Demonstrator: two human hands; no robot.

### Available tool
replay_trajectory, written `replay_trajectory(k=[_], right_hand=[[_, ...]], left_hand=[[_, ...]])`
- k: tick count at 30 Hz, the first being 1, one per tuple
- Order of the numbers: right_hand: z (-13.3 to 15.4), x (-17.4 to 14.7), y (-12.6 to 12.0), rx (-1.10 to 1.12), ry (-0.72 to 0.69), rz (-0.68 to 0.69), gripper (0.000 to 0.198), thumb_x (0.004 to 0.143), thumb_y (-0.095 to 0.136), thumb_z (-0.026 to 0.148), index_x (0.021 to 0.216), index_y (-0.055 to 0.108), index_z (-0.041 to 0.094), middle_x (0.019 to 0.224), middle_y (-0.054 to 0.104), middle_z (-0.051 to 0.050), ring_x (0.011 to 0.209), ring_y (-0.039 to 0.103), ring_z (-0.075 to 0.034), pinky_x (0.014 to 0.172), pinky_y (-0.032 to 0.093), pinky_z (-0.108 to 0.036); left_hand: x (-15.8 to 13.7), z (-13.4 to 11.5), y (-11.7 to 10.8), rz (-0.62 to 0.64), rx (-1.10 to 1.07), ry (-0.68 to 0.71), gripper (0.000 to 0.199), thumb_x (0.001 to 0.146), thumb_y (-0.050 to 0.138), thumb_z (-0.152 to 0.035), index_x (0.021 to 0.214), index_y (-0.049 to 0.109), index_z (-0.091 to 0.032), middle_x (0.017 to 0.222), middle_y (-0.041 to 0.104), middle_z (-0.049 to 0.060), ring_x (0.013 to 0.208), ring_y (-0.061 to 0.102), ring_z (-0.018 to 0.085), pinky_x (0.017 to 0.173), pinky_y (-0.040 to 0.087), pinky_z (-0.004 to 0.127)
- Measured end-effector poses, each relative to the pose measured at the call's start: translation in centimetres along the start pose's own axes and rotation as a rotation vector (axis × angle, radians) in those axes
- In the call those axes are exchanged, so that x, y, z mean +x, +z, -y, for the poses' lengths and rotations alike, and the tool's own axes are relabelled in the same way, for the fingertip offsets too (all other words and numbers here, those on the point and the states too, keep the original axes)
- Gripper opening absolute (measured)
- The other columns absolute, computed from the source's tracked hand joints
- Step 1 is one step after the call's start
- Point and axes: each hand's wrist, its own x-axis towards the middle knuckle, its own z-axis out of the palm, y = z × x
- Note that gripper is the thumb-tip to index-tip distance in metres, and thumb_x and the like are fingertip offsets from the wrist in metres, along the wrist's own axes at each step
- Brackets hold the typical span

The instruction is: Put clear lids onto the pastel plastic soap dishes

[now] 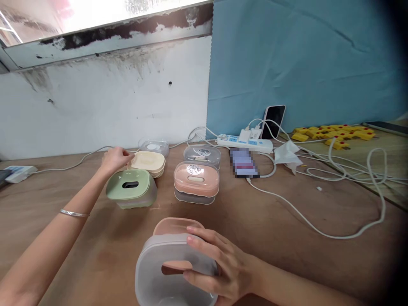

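At the far left, my left hand point(116, 160) has its fingers closed at the left edge of a stack of cream lids point(148, 161); its fingertips are partly hidden. Just in front stands a green tissue box point(130, 184) with a dark oval slot in its top. Near the front edge, my right hand point(223, 265) grips a translucent grey box point(159, 280), tilted with its slotted face toward me. Its fingers spread over the right side. A pink piece point(178, 224) shows behind the box and through its slot.
Beyond sit a pink-topped box point(196, 180), a clear-lidded grey box point(207, 153) and a clear lid point(154, 146). To the right lie a power strip point(264, 145), two phones point(244, 163), white cables point(306, 221), crumpled white paper point(287, 155) and yellow connectors point(334, 132).
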Motion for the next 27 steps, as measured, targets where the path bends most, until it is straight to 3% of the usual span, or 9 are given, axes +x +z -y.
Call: replay_trajectory(k=[7,11,15,18,20,22,24,27], right_hand=[[0.0,0.1,-0.1,-0.005,0.006,0.001,0.054,0.081,0.053,0.061,0.108,0.055,0.014,0.144,0.027,-0.022,0.131,0.039,-0.037,0.097,0.048,-0.053],[0.1,0.4,-0.5,-0.051,0.032,-0.038,0.049,0.082,0.057,0.052,0.112,0.053,0.014,0.143,0.024,-0.021,0.135,0.032,-0.037,0.099,0.048,-0.052],[0.2,0.4,-0.9,-0.089,0.053,-0.047,0.044,0.082,0.06,0.04,0.115,0.05,0.013,0.146,0.02,-0.025,0.136,0.032,-0.034,0.095,0.052,-0.049],[0.2,-0.2,-0.8,-0.14,0.108,-0.099,0.049,0.078,0.063,0.042,0.117,0.051,0.016,0.148,0.023,-0.023,0.13,0.041,-0.034,0.088,0.057,-0.049],[0.2,-0.6,-0.6,-0.168,0.17,-0.126,0.053,0.079,0.062,0.045,0.122,0.049,0.018,0.15,0.02,-0.021,0.13,0.041,-0.035,0.085,0.057,-0.049],[0.1,-0.8,-0.4,-0.164,0.224,-0.091,0.059,0.08,0.059,0.047,0.128,0.045,0.017,0.152,0.016,-0.02,0.134,0.035,-0.036,0.087,0.055,-0.049],[0.1,-0.8,-0.3,-0.121,0.29,-0.007,0.066,0.079,0.06,0.047,0.133,0.04,0.015,0.152,0.013,-0.021,0.136,0.029,-0.038,0.092,0.051,-0.05],[-0.1,-0.6,-0.2,-0.041,0.403,0.095,0.076,0.076,0.063,0.04,0.139,0.03,0.013,0.151,0.011,-0.023,0.137,0.026,-0.039,0.095,0.047,-0.052]], left_hand=[[0.2,-0.2,0.5,-0.057,0.119,0.031,0.023,0.075,0.051,-0.031,0.073,0.067,-0.015,0.072,0.067,0.012,0.082,0.062,0.031,0.069,0.041,0.033],[-1.1,-0.8,-0.8,-0.195,0.13,0.038,0.028,0.083,0.041,-0.031,0.086,0.061,-0.012,0.085,0.067,0.018,0.087,0.061,0.034,0.072,0.04,0.036],[-5.1,-2.1,-2.8,-0.274,0.068,0.097,0.025,0.086,0.041,-0.037,0.088,0.053,-0.016,0.088,0.067,0.012,0.082,0.061,0.026,0.071,0.04,0.032],[-9.7,-2.9,-2.6,-0.283,-0.034,0.139,0.023,0.086,0.045,-0.041,0.08,0.048,-0.019,0.075,0.064,0.002,0.065,0.06,0.017,0.062,0.041,0.025],[-12.8,-3.1,-1.2,-0.214,-0.209,0.211,0.027,0.085,0.049,-0.047,0.077,0.046,-0.021,0.067,0.06,-0.001,0.055,0.056,0.015,0.055,0.042,0.025],[-15.4,-3.3,0.7,-0.068,-0.424,0.209,0.031,0.083,0.051,-0.051,0.078,0.044,-0.022,0.066,0.058,-0.002,0.048,0.053,0.014,0.047,0.042,0.025],[-17.2,-3.4,2.7,0.078,-0.644,0.167,0.03,0.085,0.05,-0.052,0.09,0.045,-0.022,0.074,0.06,-0.001,0.052,0.056,0.014,0.043,0.042,0.023],[-18.4,-3.6,5.1,0.213,-0.868,0.153,0.036,0.088,0.047,-0.052,0.109,0.048,-0.022,0.094,0.062,0.004,0.069,0.06,0.016,0.053,0.046,0.023]])
